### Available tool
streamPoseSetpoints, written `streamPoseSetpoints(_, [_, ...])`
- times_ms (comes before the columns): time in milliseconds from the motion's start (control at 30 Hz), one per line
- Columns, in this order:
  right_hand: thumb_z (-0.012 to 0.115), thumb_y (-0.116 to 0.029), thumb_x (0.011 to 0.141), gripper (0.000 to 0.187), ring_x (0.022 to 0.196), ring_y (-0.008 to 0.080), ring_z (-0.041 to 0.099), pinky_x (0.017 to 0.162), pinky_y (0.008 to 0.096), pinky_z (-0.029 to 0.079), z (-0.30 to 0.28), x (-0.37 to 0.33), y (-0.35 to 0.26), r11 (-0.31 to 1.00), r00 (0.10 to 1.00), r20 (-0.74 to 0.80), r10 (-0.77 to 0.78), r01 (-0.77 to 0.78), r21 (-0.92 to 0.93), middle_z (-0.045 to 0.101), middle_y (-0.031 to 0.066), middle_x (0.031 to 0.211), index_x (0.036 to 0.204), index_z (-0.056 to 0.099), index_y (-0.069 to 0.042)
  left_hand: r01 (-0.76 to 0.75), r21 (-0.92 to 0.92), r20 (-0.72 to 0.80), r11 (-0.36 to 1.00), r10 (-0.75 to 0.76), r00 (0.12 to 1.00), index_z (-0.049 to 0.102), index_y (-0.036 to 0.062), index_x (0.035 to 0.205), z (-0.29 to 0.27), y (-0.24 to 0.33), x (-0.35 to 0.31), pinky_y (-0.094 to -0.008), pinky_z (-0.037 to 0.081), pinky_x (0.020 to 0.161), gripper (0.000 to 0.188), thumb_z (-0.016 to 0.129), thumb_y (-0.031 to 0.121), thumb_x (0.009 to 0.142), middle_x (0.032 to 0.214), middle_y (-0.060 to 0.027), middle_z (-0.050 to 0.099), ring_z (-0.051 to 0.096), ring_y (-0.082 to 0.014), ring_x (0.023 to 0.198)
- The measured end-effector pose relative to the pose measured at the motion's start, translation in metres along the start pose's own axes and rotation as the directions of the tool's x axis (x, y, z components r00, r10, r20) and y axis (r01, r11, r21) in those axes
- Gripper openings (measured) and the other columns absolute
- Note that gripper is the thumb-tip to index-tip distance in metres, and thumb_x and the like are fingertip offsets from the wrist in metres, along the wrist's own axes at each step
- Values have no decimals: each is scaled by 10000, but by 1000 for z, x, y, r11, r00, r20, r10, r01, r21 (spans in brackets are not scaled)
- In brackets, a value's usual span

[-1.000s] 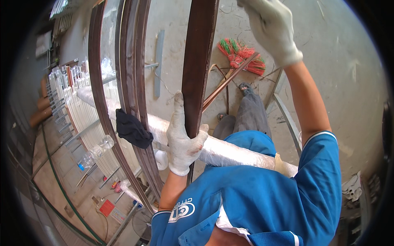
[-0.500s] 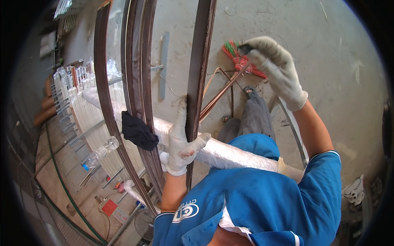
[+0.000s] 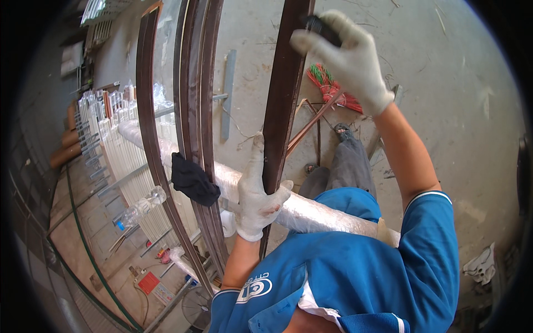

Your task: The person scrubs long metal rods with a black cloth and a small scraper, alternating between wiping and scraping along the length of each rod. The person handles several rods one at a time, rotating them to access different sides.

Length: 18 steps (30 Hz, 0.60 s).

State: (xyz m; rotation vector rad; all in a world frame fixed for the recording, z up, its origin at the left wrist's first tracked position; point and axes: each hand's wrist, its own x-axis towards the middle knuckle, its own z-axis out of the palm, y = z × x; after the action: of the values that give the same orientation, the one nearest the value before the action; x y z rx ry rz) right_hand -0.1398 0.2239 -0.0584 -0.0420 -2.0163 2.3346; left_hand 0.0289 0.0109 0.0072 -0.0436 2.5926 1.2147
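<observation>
My left hand (image 3: 258, 205), in a whitish work glove with a reddish-brown stain, is wrapped round a long dark brown profile bar (image 3: 286, 83). Its forefinger lies stretched along the bar's left side. Farther up, my gloved right hand (image 3: 355, 64) is closed on a small black object (image 3: 323, 29) at the bar's right edge. Motion blur and the fingers hide what kind of object it is. Under the bar a roll in clear plastic wrap (image 3: 333, 217) runs crosswise in front of my body. Thin brown strips (image 3: 312, 126) slant out beside the bar, below my right hand.
More brown profiles (image 3: 194, 83) stand to the left, with a black cloth (image 3: 194, 179) draped over them. A plastic bottle (image 3: 141, 208) and stacked white profiles (image 3: 136, 183) lie beyond. A bundle of red and green strands (image 3: 336, 94) rests on the grey floor.
My right hand has moved up and left, bringing the black object to the bar's edge. The bar's broad face shows more now. My left hand keeps its grip.
</observation>
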Motion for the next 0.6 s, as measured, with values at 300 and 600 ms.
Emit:
streamPoseSetpoints(300, [662,-240,997,189,689,17,460,590,187,377,-16,-7,18,997,991,136,-16,26,-76,559,-76,816,1057,665,-62,41,216,-73,976,-26,997,313,-1,1560,11,5,-3,-354,492,905,946,695,11,695,1282,-213,545,619,-276,1053])
streamPoseSetpoints(600, [583,-259,1044,223,656,-5,456,573,163,370,-42,-25,22,965,961,150,231,-246,90,538,-78,756,1047,687,-61,-68,379,-126,923,124,984,309,82,1583,16,1,-3,-421,533,638,962,713,41,711,917,-166,584,630,-312,700])
